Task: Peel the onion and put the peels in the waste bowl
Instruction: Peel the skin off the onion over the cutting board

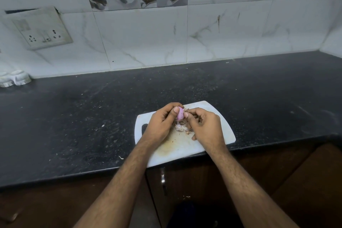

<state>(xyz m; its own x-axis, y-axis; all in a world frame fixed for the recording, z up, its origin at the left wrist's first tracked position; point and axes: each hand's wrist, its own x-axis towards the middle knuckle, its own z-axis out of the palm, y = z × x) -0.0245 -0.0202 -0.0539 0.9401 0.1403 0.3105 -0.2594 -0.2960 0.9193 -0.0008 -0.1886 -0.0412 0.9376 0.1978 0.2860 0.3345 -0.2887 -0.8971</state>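
Hands together above cutting board (220,122), left fingers (174,112) curled round onion (179,114), right fingers (187,115) pinching its peel.

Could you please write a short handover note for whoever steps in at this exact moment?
Left hand: grips the small purple onion above the cutting board.
Right hand: its fingers pinch at the onion's skin.
Loose peels lie on the board under the hands.
Done: the onion is partly peeled.
Left: finish peeling, then move the peels to the waste bowl, which is not in view.
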